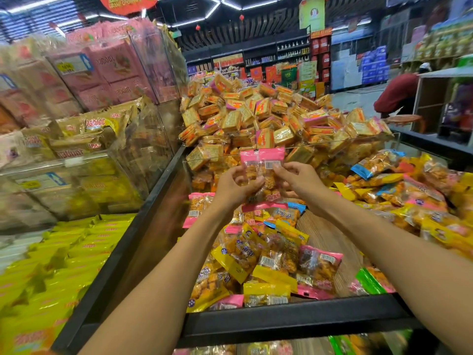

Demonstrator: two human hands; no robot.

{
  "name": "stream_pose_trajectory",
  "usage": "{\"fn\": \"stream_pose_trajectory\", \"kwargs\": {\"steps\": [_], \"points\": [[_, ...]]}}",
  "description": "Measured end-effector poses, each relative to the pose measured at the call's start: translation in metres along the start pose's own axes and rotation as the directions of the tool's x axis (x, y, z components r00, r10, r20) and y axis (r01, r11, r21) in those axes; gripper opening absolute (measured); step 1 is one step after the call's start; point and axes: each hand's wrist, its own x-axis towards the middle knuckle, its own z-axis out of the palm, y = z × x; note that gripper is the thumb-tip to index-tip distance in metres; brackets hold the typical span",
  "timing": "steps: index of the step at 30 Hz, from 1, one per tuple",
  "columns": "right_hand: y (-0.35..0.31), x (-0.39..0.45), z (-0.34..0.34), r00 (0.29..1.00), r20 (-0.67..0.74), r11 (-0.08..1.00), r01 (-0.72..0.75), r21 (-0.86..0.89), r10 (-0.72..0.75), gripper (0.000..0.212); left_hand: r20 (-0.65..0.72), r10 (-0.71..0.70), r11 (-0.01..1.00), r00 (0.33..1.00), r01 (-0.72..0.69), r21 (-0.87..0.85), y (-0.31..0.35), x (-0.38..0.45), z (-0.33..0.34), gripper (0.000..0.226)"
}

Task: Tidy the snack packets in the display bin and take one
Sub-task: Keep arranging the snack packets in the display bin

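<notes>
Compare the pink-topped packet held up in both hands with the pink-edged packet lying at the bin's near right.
The held packet is upright, lifted above the bin, pinched by the left hand and right hand; the lying packet rests tilted on the pile, untouched. Both have pink edges, clear windows showing orange snacks, and a barcode.

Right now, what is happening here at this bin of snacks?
A person stands at a display bin in a shop and holds up a pink-topped snack packet with both hands. The left hand and the right hand each pinch it from one side, above the heap of loose yellow, pink and blue packets. Behind a clear divider lies a big pile of square wafer packs.
</notes>
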Motion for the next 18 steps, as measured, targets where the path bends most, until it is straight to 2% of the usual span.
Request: {"fn": "stream_pose_trajectory", "kwargs": {"steps": [4, 7, 10, 12, 14, 18], "points": [[-0.005, 0.001, -0.009, 0.999, -0.050, 1.000, -0.022, -0.022, 0.020, 0.028, -0.219, -0.020, 0.999, 0.976, 0.014, -0.028, -0.007, 0.006, -0.019, 0.062], [-0.009, 0.005, -0.027, 0.998, -0.060, 0.993, -0.029, -0.115, 0.022, 0.023, -0.417, -0.118, 0.991, 0.901, 0.079, -0.109, -0.019, 0.019, -0.046, 0.045], [-0.014, 0.009, -0.048, 0.999, -0.009, 0.968, -0.039, -0.249, 0.038, 0.018, -0.521, -0.135, 0.990, 0.843, 0.129, -0.047, -0.030, 0.033, -0.072, 0.036], [-0.012, 0.011, -0.065, 0.999, 0.043, 0.899, 0.020, -0.437, -0.001, 0.016, -0.528, -0.124, 0.986, 0.840, 0.163, 0.028, -0.036, 0.042, -0.079, 0.036], [-0.006, 0.010, -0.087, 0.998, 0.053, 0.809, 0.067, -0.584, -0.044, 0.014, -0.474, -0.131, 0.979, 0.870, 0.189, 0.075, -0.044, 0.050, -0.073, 0.037], [0.003, 0.001, -0.126, 0.996, 0.084, 0.677, 0.075, -0.732, -0.020, 0.018, -0.334, -0.132, 0.943, 0.933, 0.222, 0.247, -0.065, 0.065, -0.044, 0.036]]}}
